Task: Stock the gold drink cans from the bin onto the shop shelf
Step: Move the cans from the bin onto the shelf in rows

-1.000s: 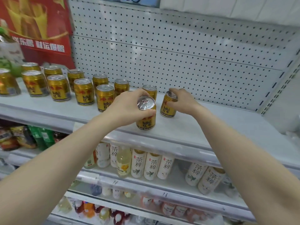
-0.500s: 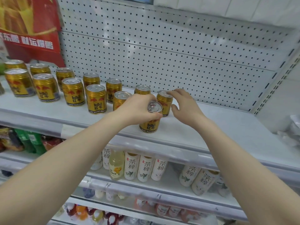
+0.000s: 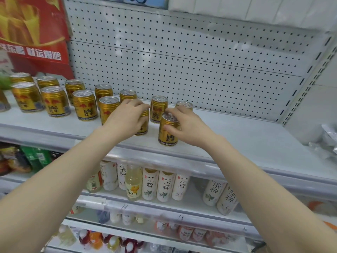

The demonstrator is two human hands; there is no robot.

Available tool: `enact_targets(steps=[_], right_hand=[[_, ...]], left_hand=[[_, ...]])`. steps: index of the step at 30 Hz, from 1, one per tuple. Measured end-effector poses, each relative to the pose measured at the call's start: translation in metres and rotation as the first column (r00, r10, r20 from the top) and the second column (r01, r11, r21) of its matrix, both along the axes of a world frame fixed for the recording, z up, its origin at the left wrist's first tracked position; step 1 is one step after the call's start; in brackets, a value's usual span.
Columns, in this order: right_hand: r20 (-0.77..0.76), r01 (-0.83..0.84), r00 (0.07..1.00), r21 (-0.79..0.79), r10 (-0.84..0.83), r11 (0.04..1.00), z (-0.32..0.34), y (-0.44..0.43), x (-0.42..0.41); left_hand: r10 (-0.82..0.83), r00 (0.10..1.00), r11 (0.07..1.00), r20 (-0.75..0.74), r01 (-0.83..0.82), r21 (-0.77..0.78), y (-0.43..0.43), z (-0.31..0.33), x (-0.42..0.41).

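Several gold drink cans (image 3: 85,106) stand upright in two rows on the left half of the white shelf (image 3: 237,141). My left hand (image 3: 126,118) curls over the top of a gold can (image 3: 143,126) at the right end of the front row. Just right of it, my right hand (image 3: 187,127) grips another gold can (image 3: 168,132) standing near the shelf's front edge, thumb on its front. Two more cans (image 3: 158,109) stand behind these. The bin is out of view.
A white pegboard (image 3: 182,61) backs the shelf and a red poster (image 3: 36,42) hangs at the upper left. Clear plastic wrapping (image 3: 326,143) lies at the shelf's right end. White tea bottles (image 3: 166,185) fill the shelf below, with snack bags (image 3: 34,157) at the left.
My left hand let go of the front can and moved left onto the neighbouring can. My right hand left the back can and took hold of the front can.
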State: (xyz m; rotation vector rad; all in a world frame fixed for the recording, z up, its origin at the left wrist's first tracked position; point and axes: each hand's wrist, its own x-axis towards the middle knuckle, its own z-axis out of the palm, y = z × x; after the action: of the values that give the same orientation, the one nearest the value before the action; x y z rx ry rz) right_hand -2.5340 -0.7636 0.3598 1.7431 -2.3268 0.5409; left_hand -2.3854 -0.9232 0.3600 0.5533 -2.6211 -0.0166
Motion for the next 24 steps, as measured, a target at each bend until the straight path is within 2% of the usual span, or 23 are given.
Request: enact_targets(steps=[14, 19, 24], right_hand=[[-0.132, 0.007, 0.991, -0.002, -0.007, 1.0, -0.007, 0.008, -0.009], [-0.258, -0.034, 0.966, -0.054, 0.019, 0.998, -0.011, 0.069, -0.012], [-0.312, -0.083, 0.949, -0.097, 0.049, 0.992, -0.059, 0.167, -0.007]], left_hand=[[0.02, 1.0, 0.995, -0.002, -0.021, -0.093, 0.016, -0.003, 0.008], [0.018, 0.997, 0.995, -0.074, -0.025, -0.099, 0.07, -0.013, 0.029], [-0.012, 0.992, 0.999, -0.123, 0.007, -0.04, 0.157, -0.058, 0.047]])
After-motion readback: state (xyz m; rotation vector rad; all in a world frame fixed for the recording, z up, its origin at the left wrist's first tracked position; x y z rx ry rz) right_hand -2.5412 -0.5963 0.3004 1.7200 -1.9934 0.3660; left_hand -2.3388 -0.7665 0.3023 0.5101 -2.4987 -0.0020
